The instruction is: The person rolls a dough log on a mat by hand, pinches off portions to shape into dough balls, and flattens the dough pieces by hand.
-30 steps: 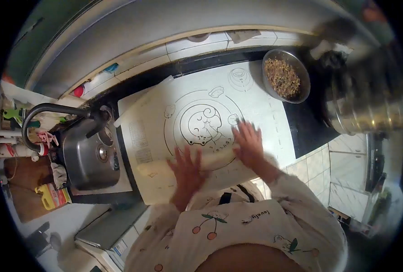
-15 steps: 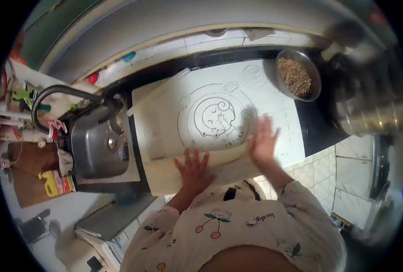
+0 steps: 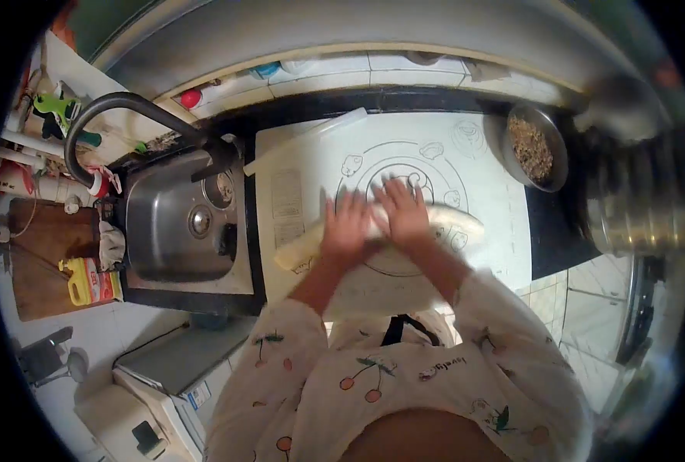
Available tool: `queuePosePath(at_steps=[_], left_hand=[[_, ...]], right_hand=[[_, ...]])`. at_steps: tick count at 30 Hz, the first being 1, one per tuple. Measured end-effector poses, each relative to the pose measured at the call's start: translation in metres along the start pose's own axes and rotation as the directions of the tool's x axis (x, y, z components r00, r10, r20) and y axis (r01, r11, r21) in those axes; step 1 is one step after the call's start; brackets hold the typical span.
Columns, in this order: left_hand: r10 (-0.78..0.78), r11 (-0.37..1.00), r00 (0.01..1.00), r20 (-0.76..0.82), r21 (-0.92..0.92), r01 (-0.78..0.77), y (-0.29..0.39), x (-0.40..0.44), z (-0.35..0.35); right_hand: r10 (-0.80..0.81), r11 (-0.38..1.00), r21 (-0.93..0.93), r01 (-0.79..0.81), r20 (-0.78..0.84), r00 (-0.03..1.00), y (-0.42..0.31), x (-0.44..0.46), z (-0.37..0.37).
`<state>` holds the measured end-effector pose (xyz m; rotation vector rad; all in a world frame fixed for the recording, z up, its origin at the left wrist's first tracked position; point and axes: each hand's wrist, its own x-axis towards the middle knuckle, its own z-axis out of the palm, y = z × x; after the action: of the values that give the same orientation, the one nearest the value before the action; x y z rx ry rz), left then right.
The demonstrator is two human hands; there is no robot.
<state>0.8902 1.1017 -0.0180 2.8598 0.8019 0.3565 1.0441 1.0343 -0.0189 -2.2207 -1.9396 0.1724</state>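
Observation:
A long pale roll, seemingly dough, lies crosswise on the white printed mat. My left hand rests palm down on the roll's middle, its fingers stretched forward. Close beside it, my right hand lies flat on the roll too, fingers apart and slightly blurred. Both palms hide the middle of the roll, while its two ends show on either side. A whitish stick lies slanted along the mat's far left corner.
A metal bowl of chopped brownish filling stands at the mat's far right corner. Left of the mat is a steel sink with a black faucet. Large ribbed clear containers stand at the right. A yellow bottle stands far left.
My hands have come together over the middle of the roll, from wide apart near the mat's front edge. The roll now lies farther forward on the mat. The view has shifted left.

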Motion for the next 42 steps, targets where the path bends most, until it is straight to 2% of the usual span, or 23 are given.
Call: queuePosePath(at_steps=[1,2,4,7,8,10,12,13,16,18,19,21,22,24,25,26,27,31,32,36,38,41,42], left_hand=[[-0.013,1.000,0.998,0.060,0.017,0.012,0.016,-0.017,-0.005],[0.052,0.999,0.997,-0.050,0.013,-0.051,0.022,-0.049,0.009],[0.043,0.999,0.995,0.084,-0.006,-0.043,0.029,-0.073,0.001],[-0.017,0.994,0.992,0.127,-0.107,0.031,0.006,-0.031,-0.023],[-0.114,0.947,0.989,0.097,-0.289,0.138,-0.009,-0.016,-0.012],[-0.343,0.939,0.934,-0.099,-0.030,0.341,-0.029,0.011,-0.005],[-0.336,0.933,0.936,-0.101,0.098,0.346,-0.035,-0.004,0.006],[-0.285,0.957,0.958,0.006,0.062,0.284,-0.020,-0.021,-0.010],[-0.157,0.981,0.955,0.251,-0.069,0.180,0.013,-0.106,-0.028],[-0.161,0.986,0.937,0.310,0.017,0.164,0.009,-0.101,-0.035],[-0.170,0.985,0.926,0.336,0.062,0.158,0.006,-0.097,-0.038],[-0.259,0.965,0.959,0.113,-0.018,0.263,-0.034,-0.066,0.000],[-0.293,0.953,0.955,0.050,0.090,0.288,-0.055,-0.055,0.017],[-0.331,0.892,0.940,-0.087,0.295,0.342,-0.079,-0.031,0.018],[-0.382,0.904,0.923,0.047,0.225,0.362,-0.076,-0.036,0.016],[-0.414,0.908,0.892,0.183,0.157,0.390,-0.052,-0.037,-0.020],[-0.429,0.901,0.841,0.328,0.095,0.423,-0.035,-0.048,-0.042],[-0.233,0.969,0.932,0.278,0.150,0.198,-0.012,-0.113,-0.048],[-0.240,0.965,0.937,0.255,0.167,0.202,-0.022,-0.104,-0.041],[-0.306,0.952,0.950,0.054,-0.006,0.307,-0.101,-0.057,0.014],[-0.394,0.918,0.919,0.012,-0.052,0.394,-0.110,-0.037,0.014],[-0.352,0.931,0.879,0.321,0.215,0.295,-0.075,-0.065,-0.029],[-0.284,0.956,0.924,0.256,0.154,0.251,-0.072,-0.077,-0.029]], right_hand=[[0.008,0.999,0.031,-0.009,0.009,1.000,-0.007,-0.024,-0.003],[0.019,0.998,0.063,-0.020,0.027,0.999,-0.010,-0.043,-0.008],[-0.041,0.997,0.069,0.037,0.056,0.998,-0.001,-0.049,-0.019],[-0.068,0.981,0.182,0.069,-0.011,0.998,0.029,-0.020,0.000],[-0.057,0.969,0.239,0.065,-0.042,0.998,0.042,-0.004,0.007],[0.108,0.943,0.326,-0.062,-0.126,0.986,0.039,0.024,-0.009],[-0.074,0.993,0.079,0.083,-0.115,0.991,0.029,-0.007,-0.002],[-0.077,0.984,0.157,0.085,-0.055,0.996,0.021,-0.030,-0.009],[-0.056,0.994,0.097,0.050,0.060,0.997,0.015,-0.084,-0.017],[-0.086,0.990,0.115,0.078,0.069,0.994,0.020,-0.094,-0.017],[-0.066,0.977,0.212,0.028,0.175,0.982,0.030,-0.077,-0.012],[0.062,0.875,0.480,-0.067,0.027,0.998,0.057,-0.032,-0.004],[0.141,0.791,0.604,-0.094,-0.030,0.990,0.062,-0.025,-0.002],[0.104,0.980,0.176,-0.090,-0.071,0.992,0.052,-0.028,-0.007],[0.077,0.994,-0.066,-0.083,-0.087,0.993,0.050,-0.030,-0.012],[0.140,0.990,-0.040,-0.137,0.119,0.983,0.040,-0.050,-0.028],[0.139,0.990,-0.045,-0.133,0.144,0.980,0.036,-0.081,-0.026],[0.177,0.976,0.080,-0.201,0.239,0.955,0.044,-0.108,-0.050],[0.151,0.958,0.231,-0.168,0.090,0.984,0.065,-0.102,-0.041],[0.210,0.977,0.077,-0.200,-0.157,0.965,0.099,-0.048,-0.026],[0.245,0.963,0.143,-0.228,-0.110,0.963,0.096,-0.044,-0.031],[0.149,0.957,0.249,-0.149,0.021,0.989,0.085,-0.084,-0.042],[0.086,0.943,0.319,-0.094,0.040,0.995,0.094,-0.105,-0.035]])
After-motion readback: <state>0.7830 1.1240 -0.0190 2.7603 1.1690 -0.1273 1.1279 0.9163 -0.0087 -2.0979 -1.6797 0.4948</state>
